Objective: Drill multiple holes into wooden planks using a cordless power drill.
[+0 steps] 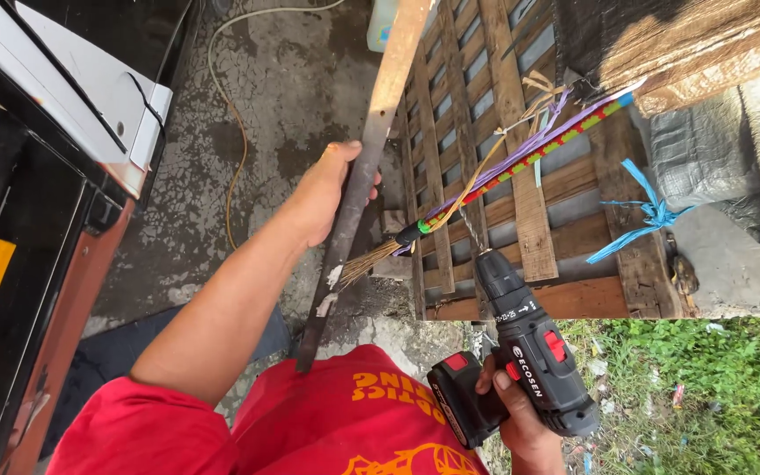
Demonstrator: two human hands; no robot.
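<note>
Stained concrete floor (301, 79) outdoors, with a wooden pallet (521, 176) as landmark. At the pallet's left edge, the left hand (323, 198) has its grip clamped on a long metal bar (371, 149) standing upright. Below the pallet, the right hand (521, 413) grips a cordless drill (525, 352), bit aimed upward. Judging by this, steady the bar firmly and keep the bit square before pressing.

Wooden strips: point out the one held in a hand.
The long loose strip gripped by the left hand, leaning across the pallet; the other slats are fixed in the pallet.
</note>
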